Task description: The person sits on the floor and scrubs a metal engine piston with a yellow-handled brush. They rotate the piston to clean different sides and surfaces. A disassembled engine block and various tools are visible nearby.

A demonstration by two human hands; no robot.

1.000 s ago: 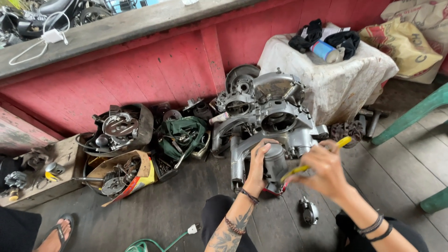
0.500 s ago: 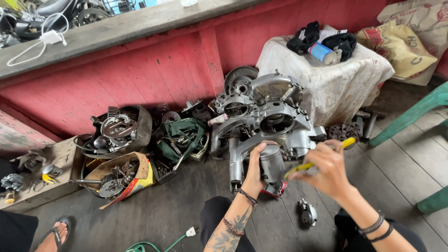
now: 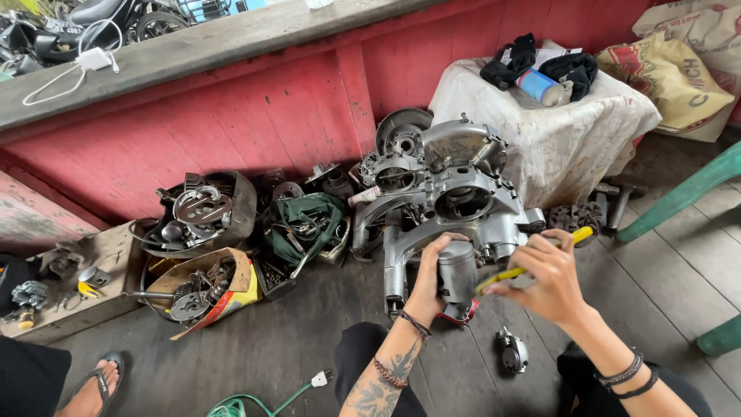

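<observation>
The grey cylindrical motor part (image 3: pixel 457 272), upright on the floor before the engine casing (image 3: pixel 448 185), is staying clasped in our left hand (image 3: pixel 431 272) while our right hand (image 3: pixel 548 278), gripping a yellow-handled screwdriver (image 3: pixel 532 261), is keeping its tip at the part's side.

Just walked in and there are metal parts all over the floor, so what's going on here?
A person sits on the wooden floor with a grey engine casing in front of them. Their left hand grips a grey cylindrical part at the front of the casing, and the right hand holds a yellow-handled tool pointed at it. Boxes of loose parts lie to the left along the red wall.
</observation>
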